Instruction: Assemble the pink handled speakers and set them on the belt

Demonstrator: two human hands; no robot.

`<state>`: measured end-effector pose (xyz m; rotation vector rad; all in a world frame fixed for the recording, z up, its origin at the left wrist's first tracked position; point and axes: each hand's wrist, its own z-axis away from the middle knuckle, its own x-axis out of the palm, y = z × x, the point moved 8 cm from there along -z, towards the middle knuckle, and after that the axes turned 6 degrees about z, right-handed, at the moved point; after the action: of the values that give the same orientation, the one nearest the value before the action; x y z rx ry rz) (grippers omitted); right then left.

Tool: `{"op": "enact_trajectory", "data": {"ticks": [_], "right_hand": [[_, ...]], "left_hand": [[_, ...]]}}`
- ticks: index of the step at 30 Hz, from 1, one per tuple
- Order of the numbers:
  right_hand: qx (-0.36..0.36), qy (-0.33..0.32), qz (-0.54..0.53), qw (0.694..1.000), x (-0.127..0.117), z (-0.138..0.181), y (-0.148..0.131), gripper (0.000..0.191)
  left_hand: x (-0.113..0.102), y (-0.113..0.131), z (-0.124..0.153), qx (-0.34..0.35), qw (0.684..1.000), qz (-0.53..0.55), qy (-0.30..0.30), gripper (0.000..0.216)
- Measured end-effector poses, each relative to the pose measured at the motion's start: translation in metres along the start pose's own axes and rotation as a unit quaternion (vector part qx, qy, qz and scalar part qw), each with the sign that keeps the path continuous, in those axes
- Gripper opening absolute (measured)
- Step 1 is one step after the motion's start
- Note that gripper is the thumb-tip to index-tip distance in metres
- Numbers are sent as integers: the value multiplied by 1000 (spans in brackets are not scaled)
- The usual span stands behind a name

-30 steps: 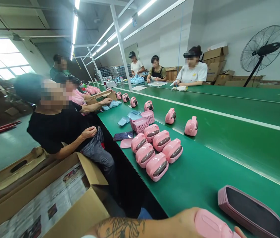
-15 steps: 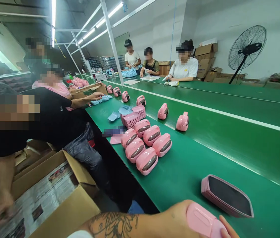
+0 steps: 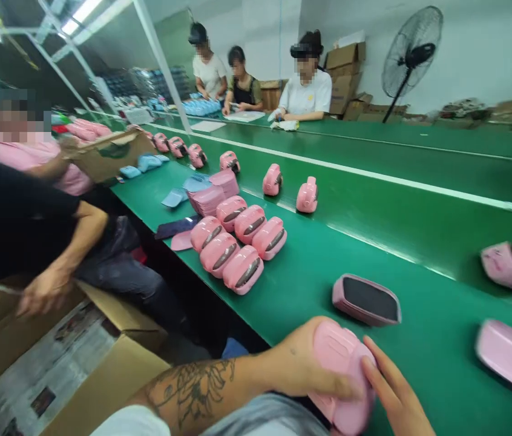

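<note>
My left hand (image 3: 301, 363) is wrapped round a pink plastic housing (image 3: 335, 348) at the lower middle, just over the front edge of the bench. Against the right side of that housing press the fingers of my right hand (image 3: 396, 387), over a paler pink cover (image 3: 356, 406). Beyond my hands lies a stack of pink trays with a dark inside (image 3: 367, 298). Several glossy pink housings with dark windows (image 3: 243, 269) stand grouped to the left. Part of a loose pale pink cover (image 3: 508, 357) rests at the right.
More housings (image 3: 307, 195) stand in a row along the green bench (image 3: 374, 248). Stacked pink covers (image 3: 206, 198), blue pieces (image 3: 175, 197) and a dark phone-like slab (image 3: 177, 227) lie farther left. A co-worker's hand (image 3: 47, 290) hangs over an open carton (image 3: 142, 366).
The view has swung right, bringing another housing and a loose cover into sight. My hands and the held housing show more fully. The nearby co-worker's arm has drawn back from the bench.
</note>
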<state>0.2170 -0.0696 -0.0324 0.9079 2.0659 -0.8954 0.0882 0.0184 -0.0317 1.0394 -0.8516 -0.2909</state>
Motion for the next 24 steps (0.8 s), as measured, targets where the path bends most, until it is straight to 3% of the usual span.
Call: {"op": "enact_trajectory", "data": {"ticks": [2, 3, 6, 24], "right_hand": [[78, -14, -14, 997, -11, -13, -7, 94], [84, -13, -26, 996, -15, -18, -15, 93], [89, -25, -39, 995, -18, -28, -29, 91], [86, -27, -94, 991, -23, -31, -28, 98]], "left_hand": [[-3, -4, 2, -4, 1000, 22, 13, 69], [-5, -6, 3, -6, 999, 33, 20, 76], [-12, -10, 5, -15, 998, 47, 37, 86], [-5, -1, 4, -17, 999, -4, 32, 76]]}}
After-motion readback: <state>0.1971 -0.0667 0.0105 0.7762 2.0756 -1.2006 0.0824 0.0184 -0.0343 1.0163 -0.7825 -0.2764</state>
